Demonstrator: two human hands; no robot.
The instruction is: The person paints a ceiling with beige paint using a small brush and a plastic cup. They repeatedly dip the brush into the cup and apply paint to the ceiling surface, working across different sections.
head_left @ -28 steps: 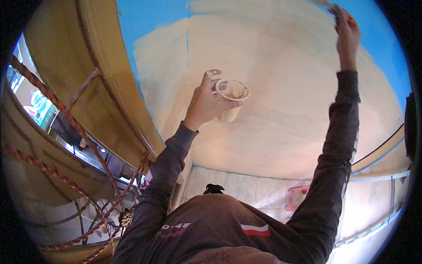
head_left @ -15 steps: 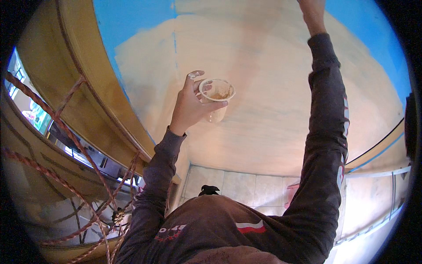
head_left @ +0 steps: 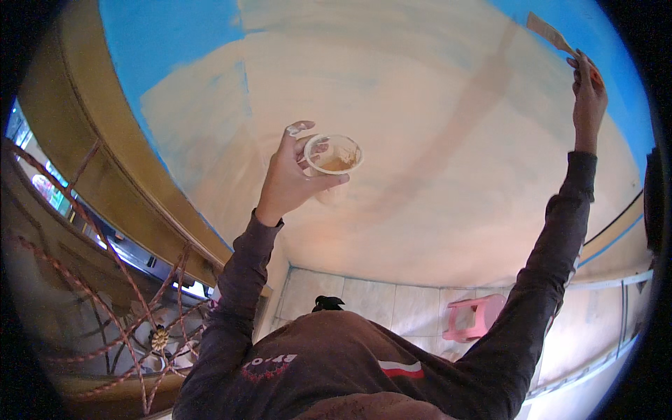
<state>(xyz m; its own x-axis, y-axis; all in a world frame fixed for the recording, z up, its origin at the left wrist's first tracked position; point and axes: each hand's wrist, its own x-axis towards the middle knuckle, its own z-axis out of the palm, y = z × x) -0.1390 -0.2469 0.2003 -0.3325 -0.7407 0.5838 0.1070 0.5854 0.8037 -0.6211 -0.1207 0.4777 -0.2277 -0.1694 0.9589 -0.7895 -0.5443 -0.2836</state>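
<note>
My left hand [head_left: 287, 175] grips a small clear plastic cup [head_left: 334, 155] with some tan paint in its bottom; pale paint smears my index fingertip. Up at the right, my right hand [head_left: 591, 98] is closed round the handle of a flat paintbrush [head_left: 548, 30]. Its bristles point up and left, over blue paint near the edge of the cream area; whether they touch the wall cannot be told. In front of me spreads the wall [head_left: 420, 140], cream in the middle and blue around the upper edges.
At the left run a yellow-brown panel [head_left: 126, 133] and a brown twisted-bar grille [head_left: 133, 273] with gaps behind it. Below lies a tiled floor [head_left: 371, 301] with a pink plastic stool [head_left: 476, 316]. A pale ladder-like frame [head_left: 588, 371] stands at the lower right.
My right hand has swung right and down from the top edge, bringing the paintbrush into view. The left hand still holds the cup, slightly lower and further left. More of the stool shows.
</note>
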